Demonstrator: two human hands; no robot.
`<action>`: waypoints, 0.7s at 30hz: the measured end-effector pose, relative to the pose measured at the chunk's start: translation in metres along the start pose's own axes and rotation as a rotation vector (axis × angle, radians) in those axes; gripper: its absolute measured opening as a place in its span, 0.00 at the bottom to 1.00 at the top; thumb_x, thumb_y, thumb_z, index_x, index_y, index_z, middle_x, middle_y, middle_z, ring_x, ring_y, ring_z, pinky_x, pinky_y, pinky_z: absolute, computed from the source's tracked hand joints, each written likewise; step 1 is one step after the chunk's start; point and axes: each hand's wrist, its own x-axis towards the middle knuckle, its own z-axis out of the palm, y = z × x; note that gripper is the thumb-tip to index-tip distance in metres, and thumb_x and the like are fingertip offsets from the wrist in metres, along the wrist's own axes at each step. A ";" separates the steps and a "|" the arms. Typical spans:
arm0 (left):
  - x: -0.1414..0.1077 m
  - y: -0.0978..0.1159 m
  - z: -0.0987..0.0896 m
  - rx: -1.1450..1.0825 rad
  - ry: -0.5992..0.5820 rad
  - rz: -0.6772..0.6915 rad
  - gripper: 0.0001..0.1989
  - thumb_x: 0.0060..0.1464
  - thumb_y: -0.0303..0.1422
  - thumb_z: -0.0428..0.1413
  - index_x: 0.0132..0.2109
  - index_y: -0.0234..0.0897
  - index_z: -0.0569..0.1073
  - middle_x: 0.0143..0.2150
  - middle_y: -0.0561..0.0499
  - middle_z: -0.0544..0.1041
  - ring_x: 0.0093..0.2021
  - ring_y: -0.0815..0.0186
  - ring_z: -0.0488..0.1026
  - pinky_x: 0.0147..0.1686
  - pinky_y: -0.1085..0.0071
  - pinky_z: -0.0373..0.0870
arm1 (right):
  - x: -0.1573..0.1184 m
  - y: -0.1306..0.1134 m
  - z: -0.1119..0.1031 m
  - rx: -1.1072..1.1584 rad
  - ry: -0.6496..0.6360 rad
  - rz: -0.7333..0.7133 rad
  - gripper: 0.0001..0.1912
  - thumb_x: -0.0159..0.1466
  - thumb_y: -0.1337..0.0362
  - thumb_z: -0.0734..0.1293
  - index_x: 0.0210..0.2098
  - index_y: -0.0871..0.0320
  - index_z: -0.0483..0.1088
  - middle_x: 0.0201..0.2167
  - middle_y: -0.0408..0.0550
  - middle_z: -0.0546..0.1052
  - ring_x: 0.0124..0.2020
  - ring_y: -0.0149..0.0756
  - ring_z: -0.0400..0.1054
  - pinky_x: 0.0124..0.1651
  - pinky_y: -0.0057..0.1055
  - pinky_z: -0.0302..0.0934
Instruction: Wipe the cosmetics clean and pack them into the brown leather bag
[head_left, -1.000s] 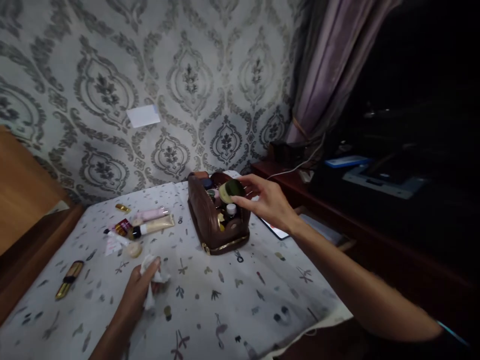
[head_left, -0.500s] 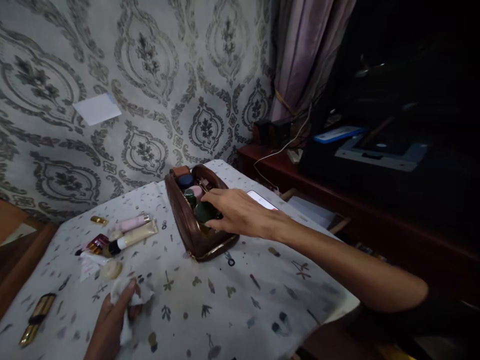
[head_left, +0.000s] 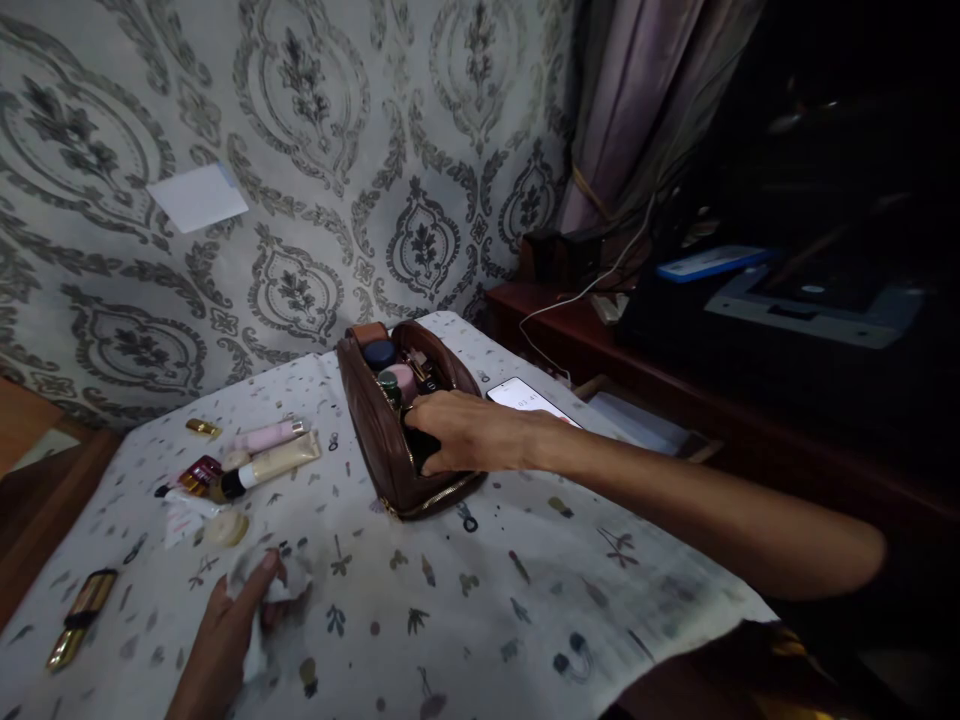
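My right hand (head_left: pixel 469 432) reaches down into an open brown zip-up cosmetic bag (head_left: pixel 375 440). Its thumb and fingers curve round a dark green jar (head_left: pixel 421 448), which is mostly hidden in the shadow of the bag. Beside those fingers in the bag sit a pink-lidded jar (head_left: pixel 400 379), a small green-capped bottle (head_left: pixel 388 380) and a dark blue round lid (head_left: pixel 379 353). Low on the left, my left hand (head_left: pixel 236 610) is closed on a crumpled white wipe (head_left: pixel 259 648), just above the tablecloth.
Left of the bag lie a cream tube (head_left: pixel 281 460), a pink tube (head_left: pixel 266 436), a small round jar (head_left: pixel 226 527) and other cosmetics. A gold-and-black tube (head_left: pixel 82 618) lies farther left. Behind my right wrist is a lit phone (head_left: pixel 525 396). The patterned tablecloth (head_left: pixel 465 650) ends at right.
My right hand has gone lower into the bag with the dark green jar, which shows less now. My left hand keeps the wipe. The view has shifted slightly.
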 end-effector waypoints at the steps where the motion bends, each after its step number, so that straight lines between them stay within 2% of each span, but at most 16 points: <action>1: 0.001 0.000 -0.001 0.010 0.007 0.005 0.27 0.43 0.59 0.60 0.23 0.38 0.70 0.14 0.56 0.63 0.19 0.69 0.61 0.21 0.75 0.58 | 0.001 0.000 0.001 -0.001 -0.010 -0.005 0.11 0.54 0.65 0.74 0.36 0.62 0.75 0.39 0.54 0.77 0.41 0.46 0.73 0.35 0.31 0.61; 6: 0.006 -0.004 -0.003 0.031 -0.025 0.005 0.30 0.39 0.62 0.59 0.21 0.38 0.69 0.14 0.56 0.63 0.18 0.67 0.61 0.21 0.72 0.60 | -0.002 -0.001 -0.002 0.014 -0.027 0.000 0.11 0.56 0.63 0.73 0.37 0.60 0.76 0.37 0.52 0.77 0.42 0.46 0.72 0.37 0.32 0.63; 11: -0.001 0.001 0.000 0.014 -0.012 0.008 0.27 0.41 0.59 0.60 0.22 0.38 0.69 0.14 0.56 0.62 0.18 0.67 0.61 0.21 0.73 0.58 | -0.006 -0.001 -0.008 0.067 0.015 -0.053 0.04 0.60 0.68 0.69 0.36 0.58 0.76 0.31 0.47 0.76 0.37 0.41 0.72 0.37 0.32 0.62; 15: -0.002 0.003 -0.001 -0.015 -0.053 -0.037 0.27 0.42 0.60 0.59 0.23 0.38 0.69 0.14 0.57 0.62 0.17 0.68 0.59 0.18 0.74 0.56 | -0.007 -0.002 -0.010 0.052 -0.016 -0.060 0.08 0.64 0.70 0.64 0.33 0.58 0.76 0.29 0.47 0.76 0.34 0.39 0.71 0.35 0.30 0.60; 21: 0.004 -0.006 -0.005 -0.044 -0.119 -0.104 0.28 0.41 0.61 0.59 0.25 0.38 0.68 0.14 0.58 0.62 0.15 0.70 0.58 0.16 0.75 0.55 | -0.012 -0.006 -0.017 0.010 0.043 -0.057 0.13 0.66 0.71 0.61 0.29 0.58 0.74 0.25 0.46 0.74 0.27 0.34 0.68 0.31 0.29 0.54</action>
